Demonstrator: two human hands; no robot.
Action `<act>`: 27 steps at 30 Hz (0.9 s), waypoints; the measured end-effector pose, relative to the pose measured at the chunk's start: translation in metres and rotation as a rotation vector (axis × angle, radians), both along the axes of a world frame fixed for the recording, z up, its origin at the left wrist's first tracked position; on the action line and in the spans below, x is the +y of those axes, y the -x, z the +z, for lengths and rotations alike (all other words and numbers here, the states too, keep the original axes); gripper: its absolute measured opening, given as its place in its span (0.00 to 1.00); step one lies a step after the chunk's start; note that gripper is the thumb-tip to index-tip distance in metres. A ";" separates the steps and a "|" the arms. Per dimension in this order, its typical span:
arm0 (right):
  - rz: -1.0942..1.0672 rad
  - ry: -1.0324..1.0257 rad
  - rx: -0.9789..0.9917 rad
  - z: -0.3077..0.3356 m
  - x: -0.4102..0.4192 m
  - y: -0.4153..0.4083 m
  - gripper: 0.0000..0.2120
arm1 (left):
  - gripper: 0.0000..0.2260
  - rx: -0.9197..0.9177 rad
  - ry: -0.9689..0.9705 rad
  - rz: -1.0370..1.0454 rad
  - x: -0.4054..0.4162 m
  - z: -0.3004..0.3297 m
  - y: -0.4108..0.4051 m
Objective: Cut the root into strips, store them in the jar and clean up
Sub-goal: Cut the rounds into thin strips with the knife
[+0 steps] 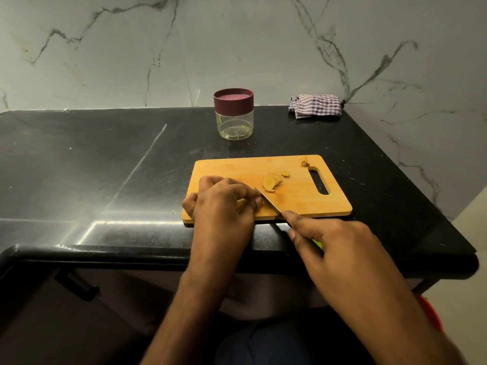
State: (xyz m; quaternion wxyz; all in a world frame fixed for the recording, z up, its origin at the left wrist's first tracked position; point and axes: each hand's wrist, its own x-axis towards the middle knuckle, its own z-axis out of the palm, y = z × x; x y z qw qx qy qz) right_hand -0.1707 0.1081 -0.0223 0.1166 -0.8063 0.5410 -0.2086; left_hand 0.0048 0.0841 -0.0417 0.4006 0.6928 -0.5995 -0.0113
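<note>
My left fingers [238, 192] pin the root, the right hand [334, 241] grips the knife [267, 200]; slices [271, 181] cut, no strips yet (jar [234, 114] capped, empty).

No readable text, label, brand, number or sign appears anywhere.
</note>
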 end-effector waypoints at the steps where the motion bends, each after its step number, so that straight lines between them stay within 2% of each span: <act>1: 0.002 -0.005 0.003 0.000 0.004 0.003 0.18 | 0.03 -0.011 -0.003 0.000 0.000 0.000 0.001; 7: -0.021 0.004 0.059 -0.002 0.010 0.015 0.20 | 0.02 0.019 0.003 -0.004 0.001 -0.003 -0.001; 10: -0.031 0.005 0.102 -0.002 0.008 0.018 0.20 | 0.05 0.007 -0.007 -0.028 0.003 -0.001 0.004; 16: -0.039 -0.014 0.116 0.002 0.007 0.014 0.20 | 0.09 -0.166 -0.112 -0.125 0.001 0.000 0.005; 21: -0.023 -0.036 0.123 0.000 -0.003 0.011 0.19 | 0.15 -0.303 -0.190 -0.123 -0.001 0.001 0.007; 24: -0.011 -0.025 0.108 0.000 -0.004 0.011 0.19 | 0.17 -0.308 -0.204 -0.129 -0.001 0.002 0.006; 27: -0.007 -0.009 0.067 -0.002 -0.001 0.011 0.20 | 0.13 -0.202 -0.124 -0.129 0.000 0.000 0.005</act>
